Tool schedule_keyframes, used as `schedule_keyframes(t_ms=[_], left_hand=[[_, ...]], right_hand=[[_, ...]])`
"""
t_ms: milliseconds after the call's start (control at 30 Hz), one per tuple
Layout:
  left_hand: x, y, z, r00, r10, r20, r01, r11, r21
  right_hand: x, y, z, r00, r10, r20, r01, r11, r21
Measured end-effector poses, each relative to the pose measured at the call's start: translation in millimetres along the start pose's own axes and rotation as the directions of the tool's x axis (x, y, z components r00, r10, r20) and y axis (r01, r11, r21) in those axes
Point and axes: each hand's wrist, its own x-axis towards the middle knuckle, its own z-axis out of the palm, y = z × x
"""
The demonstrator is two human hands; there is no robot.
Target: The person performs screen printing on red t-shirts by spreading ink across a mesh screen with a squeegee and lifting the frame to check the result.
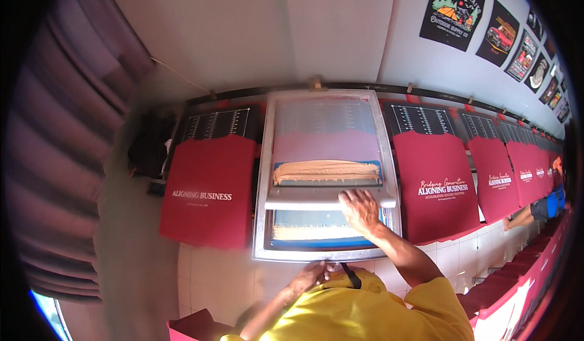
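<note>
My right hand (361,211) is wrapped over the right part of a long metal squeegee (304,199), which lies crosswise over a screen printing frame (263,177). Thick peach-coloured ink (328,172) forms a band on the mesh beyond the squeegee, and a paler smeared ink band lies on the near side. Under the mesh, part of a maroon shirt shows through on a dark board. Close to my body, my left hand (315,274) is curled at the frame's near edge; whatever its fingers hold is hidden.
One maroon shirt (207,189) with white lettering lies on a board to the left. Several printed maroon shirts (435,189) line the boards to the right, before a dark rail (243,92). A person in blue (553,202) is at the far right. More maroon fabric (517,292) hangs behind at lower right.
</note>
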Motion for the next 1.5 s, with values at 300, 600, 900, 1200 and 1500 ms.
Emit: schedule_keyframes(t_ms=[300, 600, 900, 1200, 1500], left_hand=[[6.7, -16.7, -5.8, 0.998, -0.052, 0.025, 0.056, 0.974, -0.219], [6.9, -7.2, -13.1, 0.989, -0.036, 0.140, 0.082, 0.936, -0.343], [-14.5, 17.2, -7.0, 0.992, 0.084, 0.099, -0.101, 0.977, 0.189], [-21.4, 114.4, -74.4, 0.673, 0.673, 0.308, 0.004, -0.419, 0.908], [9.5, 131.6, -85.7, 0.700, 0.699, 0.149, -0.013, -0.196, 0.981]], right_hand=[[26.4, 27.3, 26.0, 0.997, -0.065, 0.045, 0.069, 0.993, -0.091], [86.6, 48.8, -64.4, 0.826, 0.176, 0.536, -0.416, 0.832, 0.368], [-68.5, -31.5, -13.3, 0.993, -0.032, 0.115, 0.030, 0.999, 0.018], [-66.7, -31.5, -32.6, 0.996, -0.020, 0.090, 0.021, 1.000, -0.008], [-72.0, 15.8, -48.0, 0.996, 0.084, 0.031, -0.084, 0.996, 0.009]])
